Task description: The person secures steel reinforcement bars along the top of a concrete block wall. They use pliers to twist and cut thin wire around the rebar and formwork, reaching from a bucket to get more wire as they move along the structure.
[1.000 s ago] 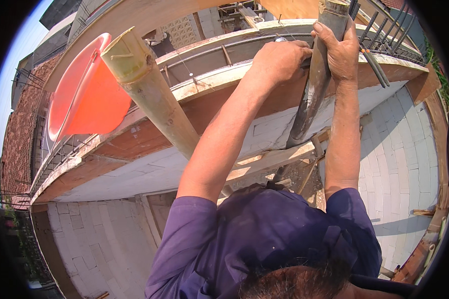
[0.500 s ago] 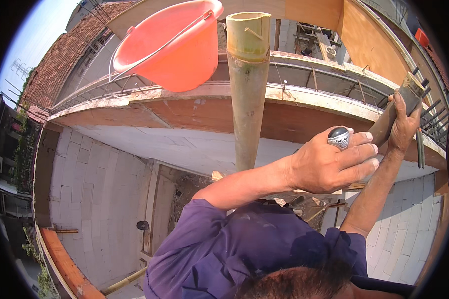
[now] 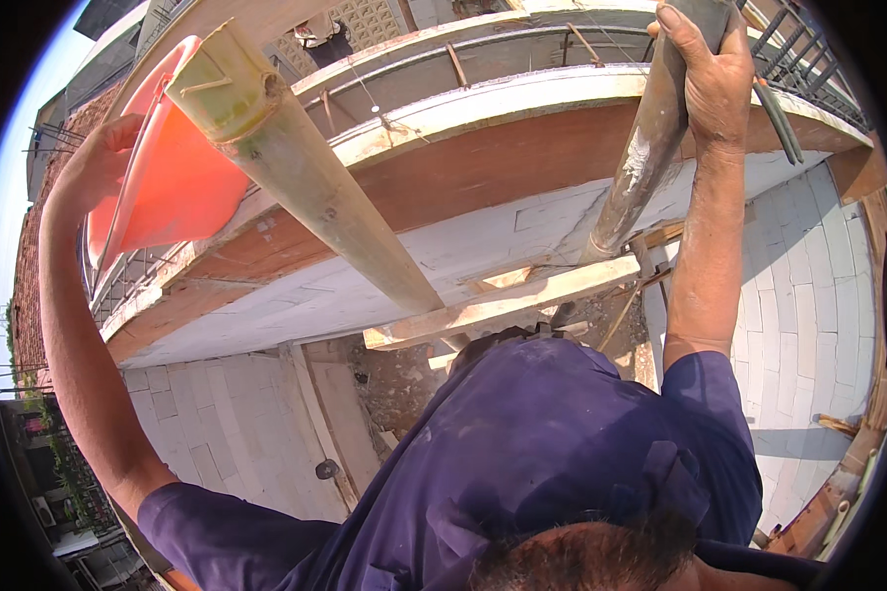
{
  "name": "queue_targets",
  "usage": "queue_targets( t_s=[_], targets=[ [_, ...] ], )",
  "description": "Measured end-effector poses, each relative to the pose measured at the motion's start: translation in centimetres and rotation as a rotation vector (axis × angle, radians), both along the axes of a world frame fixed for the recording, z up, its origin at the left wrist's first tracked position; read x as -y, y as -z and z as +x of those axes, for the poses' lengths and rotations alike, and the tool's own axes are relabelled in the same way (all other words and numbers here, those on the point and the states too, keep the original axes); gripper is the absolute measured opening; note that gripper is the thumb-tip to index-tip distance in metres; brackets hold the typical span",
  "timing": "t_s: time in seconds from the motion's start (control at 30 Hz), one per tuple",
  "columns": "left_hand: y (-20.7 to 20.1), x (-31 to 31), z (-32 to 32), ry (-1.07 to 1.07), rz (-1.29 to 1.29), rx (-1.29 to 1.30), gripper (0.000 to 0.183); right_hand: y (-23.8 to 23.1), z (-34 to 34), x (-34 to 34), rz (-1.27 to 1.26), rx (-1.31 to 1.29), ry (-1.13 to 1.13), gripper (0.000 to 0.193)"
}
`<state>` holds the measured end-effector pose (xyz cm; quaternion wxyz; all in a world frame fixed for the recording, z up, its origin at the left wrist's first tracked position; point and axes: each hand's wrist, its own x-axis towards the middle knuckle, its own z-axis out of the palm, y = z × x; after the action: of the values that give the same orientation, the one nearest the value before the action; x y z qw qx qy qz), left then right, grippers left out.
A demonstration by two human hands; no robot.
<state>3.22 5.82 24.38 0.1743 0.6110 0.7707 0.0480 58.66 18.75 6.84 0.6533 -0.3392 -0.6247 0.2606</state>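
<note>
My left hand (image 3: 103,163) reaches far left to the red plastic bucket (image 3: 192,187), its fingers closed at the rim beside the thin wire handle. The bucket is tilted, its mouth toward that hand. Partly in front of it, a thick greenish bamboo pole (image 3: 320,192) with a cut top slants down toward the middle. At the upper right, my right hand (image 3: 716,89) is wrapped around a darker, mud-stained pole (image 3: 646,163), thumb near its top. That pole's upper end is cut off by the picture's edge.
A curved brown formwork board (image 3: 483,202) with a pale top edge runs beyond the poles. Steel bars (image 3: 793,49) stick up at the right. Below me are a wooden beam (image 3: 522,295), white block walls (image 3: 793,295) and debris on the ground far down.
My left hand has moved from beside the darker pole across to the bucket at the left. My right hand stays on its pole. The whole view has shifted and tilted.
</note>
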Motion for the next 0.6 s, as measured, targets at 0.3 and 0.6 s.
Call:
queue_targets(
  t_s=[0.3, 0.6],
  targets=[
    [4.2, -2.5, -1.4, 0.022, -0.154, 0.050, 0.034, 0.2, 0.5, 0.0, 0.273, 0.161, 0.219, 0.069],
    [4.5, -2.8, -2.1, -0.034, -0.054, 0.108, 0.029, 0.9, 1.8, -1.1, 0.441, 0.249, 0.281, 0.059]
  ],
)
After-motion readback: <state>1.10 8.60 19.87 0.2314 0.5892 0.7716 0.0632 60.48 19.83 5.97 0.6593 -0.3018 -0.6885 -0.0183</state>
